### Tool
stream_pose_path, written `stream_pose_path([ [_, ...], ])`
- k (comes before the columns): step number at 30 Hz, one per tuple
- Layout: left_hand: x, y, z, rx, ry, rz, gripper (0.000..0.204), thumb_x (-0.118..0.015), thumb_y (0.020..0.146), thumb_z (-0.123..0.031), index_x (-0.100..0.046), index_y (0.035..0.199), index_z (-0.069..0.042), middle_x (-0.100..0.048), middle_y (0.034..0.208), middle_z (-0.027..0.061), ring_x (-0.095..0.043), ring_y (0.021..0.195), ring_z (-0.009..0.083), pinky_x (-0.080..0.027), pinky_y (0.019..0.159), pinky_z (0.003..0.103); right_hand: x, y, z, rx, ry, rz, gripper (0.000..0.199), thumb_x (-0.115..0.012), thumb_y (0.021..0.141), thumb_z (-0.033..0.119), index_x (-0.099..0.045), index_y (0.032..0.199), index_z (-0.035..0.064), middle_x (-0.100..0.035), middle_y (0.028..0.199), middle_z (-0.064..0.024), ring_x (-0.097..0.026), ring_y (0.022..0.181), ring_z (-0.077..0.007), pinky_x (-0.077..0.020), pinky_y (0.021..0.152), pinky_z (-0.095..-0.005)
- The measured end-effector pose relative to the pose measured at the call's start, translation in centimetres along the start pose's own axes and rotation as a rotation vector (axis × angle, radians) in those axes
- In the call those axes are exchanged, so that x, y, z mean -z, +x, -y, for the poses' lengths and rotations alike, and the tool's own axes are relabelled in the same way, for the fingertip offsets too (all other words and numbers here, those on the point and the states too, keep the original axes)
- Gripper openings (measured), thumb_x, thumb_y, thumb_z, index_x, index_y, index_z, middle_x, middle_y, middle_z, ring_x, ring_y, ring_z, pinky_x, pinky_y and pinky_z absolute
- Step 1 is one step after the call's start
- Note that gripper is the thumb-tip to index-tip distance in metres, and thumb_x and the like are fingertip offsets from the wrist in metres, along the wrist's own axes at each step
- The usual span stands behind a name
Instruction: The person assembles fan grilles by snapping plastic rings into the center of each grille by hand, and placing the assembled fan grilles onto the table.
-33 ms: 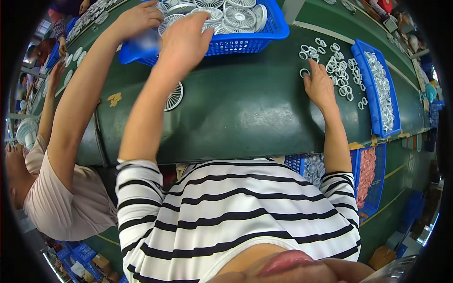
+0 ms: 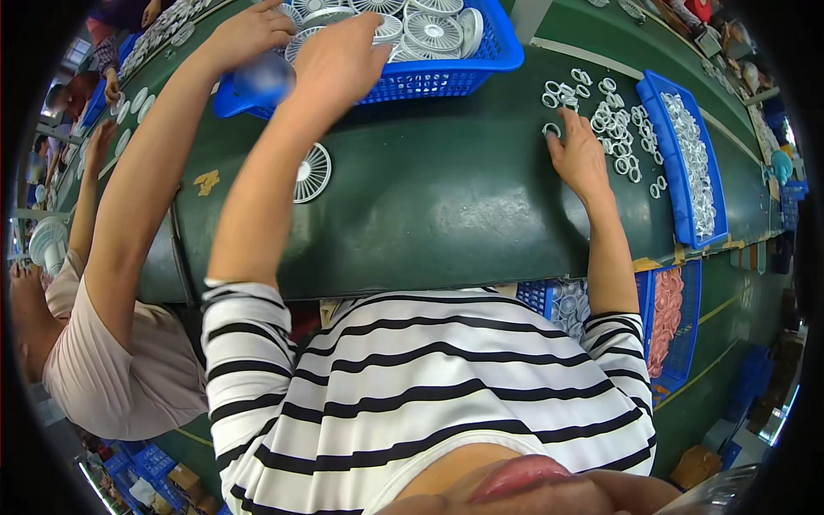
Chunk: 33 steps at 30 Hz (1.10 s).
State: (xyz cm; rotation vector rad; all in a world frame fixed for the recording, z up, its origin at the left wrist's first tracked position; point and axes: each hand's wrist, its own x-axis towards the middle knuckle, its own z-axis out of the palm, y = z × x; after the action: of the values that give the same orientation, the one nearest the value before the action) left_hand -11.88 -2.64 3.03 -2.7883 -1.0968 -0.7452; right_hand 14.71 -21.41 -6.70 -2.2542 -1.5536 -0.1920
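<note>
My left hand (image 2: pixel 342 64) reaches over the near edge of a blue basket (image 2: pixel 429 84) heaped with round white fan grilles (image 2: pixel 432 34). Its thumb and index finger are apart beside the grilles; the other fingers are partly hidden. On the right, my right hand (image 2: pixel 584 159) is low over the table with a small white ring (image 2: pixel 551 130) at its thumb and fingertips. More white rings (image 2: pixel 614 124) lie scattered just beyond and to the right of it. A single white grille (image 2: pixel 314 174) lies flat by my left forearm, which partly covers it.
A co-worker's arm (image 2: pixel 142 184) reaches to the same basket from the left. At the right stands a blue tray (image 2: pixel 678 172) of small whitish parts. Below the table edge are bins, one with pink parts (image 2: pixel 666 322). A dark green table (image 2: pixel 429 206) spans the middle.
My left forearm has shifted slightly left, uncovering more of the lone grille. The ring at my right fingertips looks tilted differently.
</note>
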Motion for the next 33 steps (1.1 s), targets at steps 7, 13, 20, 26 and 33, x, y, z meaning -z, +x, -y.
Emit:
stream_pose_path([
  [7, -6.6, 10.8, 4.5, 0.221, 0.185, 0.392, 0.034, -0.061, 0.078, -0.025, -0.062, 0.101, 0.0, -0.065, 0.102, 0.0207, -0.063, 0.091, 0.0374, -0.05, 0.077, 0.044, 0.3, -0.3, 0.3, 0.0, -0.003, 0.081, 0.014, -0.064, 0.08, 0.015, -0.06, 0.083, 0.0021, -0.058, 0.089, -0.0168, -0.059, 0.086, -0.0349, -0.0478, 0.074, -0.0435],
  [13, -11.7, 12.1, 10.1, 0.107, 0.243, 0.391, 0.066, -0.068, 0.069, -0.049, -0.063, 0.108, 0.004, -0.065, 0.102, 0.0242, -0.065, 0.094, 0.0358, -0.052, 0.082, 0.042, 1.1, -0.9, 1.2, 0.049, 0.107, -0.044, 0.014, -0.07, 0.078, 0.019, -0.067, 0.081, 0.0059, -0.061, 0.08, -0.0077, -0.061, 0.068, -0.0237, -0.0473, 0.062, -0.0352],
  [20, -8.6, 10.6, 7.7, 0.201, -0.048, 0.533, 0.061, -0.076, 0.065, -0.044, -0.065, 0.099, 0.005, -0.068, 0.081, 0.0181, -0.066, 0.068, 0.0266, -0.051, 0.061, 0.036, 2.4, -1.7, 2.7, -0.07, 0.575, -0.139, 0.015, -0.07, 0.078, 0.016, -0.069, 0.088, 0.0042, -0.064, 0.074, -0.0085, -0.06, 0.061, -0.0187, -0.0468, 0.057, -0.0288],
  [26, -2.9, 0.7, -2.9, -0.102, -0.334, -0.393, 0.027, -0.069, 0.08, -0.021, -0.061, 0.097, -0.002, -0.065, 0.082, 0.0125, -0.062, 0.07, 0.0226, -0.049, 0.066, 0.034, 3.4, -3.3, 4.9, 0.064, 0.696, -0.298, 0.012, -0.07, 0.078, 0.009, -0.069, 0.088, 0.0026, -0.063, 0.074, -0.0068, -0.059, 0.063, -0.0176, -0.0466, 0.058, -0.0271],
  [33, -1.8, -8.2, -8.9, 0.261, -1.477, -0.136, 0.023, -0.056, 0.095, -0.023, -0.052, 0.099, -0.001, -0.058, 0.089, 0.0014, -0.051, 0.08, 0.0063, -0.044, 0.071, 0.022, 5.1, -4.2, 9.2, 0.334, 0.669, -0.437, 0.015, -0.077, 0.067, 0.004, -0.069, 0.08, 0.0059, -0.063, 0.079, -0.0055, -0.059, 0.07, -0.0191, -0.0464, 0.058, -0.0286],
])
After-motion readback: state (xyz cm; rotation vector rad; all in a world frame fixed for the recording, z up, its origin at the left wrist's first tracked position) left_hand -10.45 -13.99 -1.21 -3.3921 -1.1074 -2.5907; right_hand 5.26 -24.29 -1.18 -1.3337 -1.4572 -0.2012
